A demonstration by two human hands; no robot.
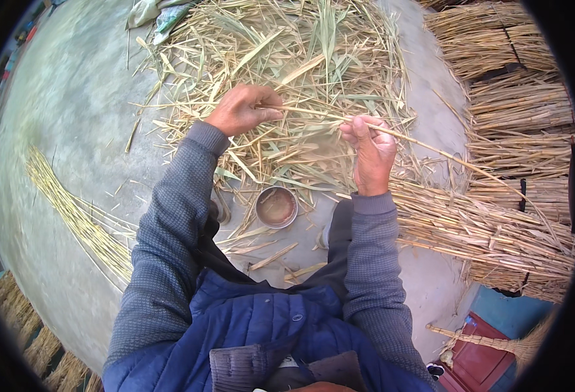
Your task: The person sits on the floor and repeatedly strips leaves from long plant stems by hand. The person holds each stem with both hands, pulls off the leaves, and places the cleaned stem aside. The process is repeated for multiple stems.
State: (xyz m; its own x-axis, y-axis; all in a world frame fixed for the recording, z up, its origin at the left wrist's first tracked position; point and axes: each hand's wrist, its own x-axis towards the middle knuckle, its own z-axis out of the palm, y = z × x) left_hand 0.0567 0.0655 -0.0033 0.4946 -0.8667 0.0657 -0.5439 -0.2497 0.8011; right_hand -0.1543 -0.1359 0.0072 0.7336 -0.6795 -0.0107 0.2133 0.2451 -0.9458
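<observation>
A long, thin dry reed stalk stretches across in front of me, its far end reaching toward the bundles on the right. My left hand pinches it near one end, thumb and fingers closed. Further along, my right hand grips the same stalk between thumb and fingers, palm turned partly up. Below both hands spreads a wide heap of loose dry leaves and husks. A small round metal bowl rests on the floor between my feet; what lies in it is hard to make out.
Unbound reed stalks lie close by my right forearm. Tied reed bundles are stacked along the right side. Thin yellowish stalks lie on the concrete floor at left. A dark red box-like object and a broom-like bundle are at lower right.
</observation>
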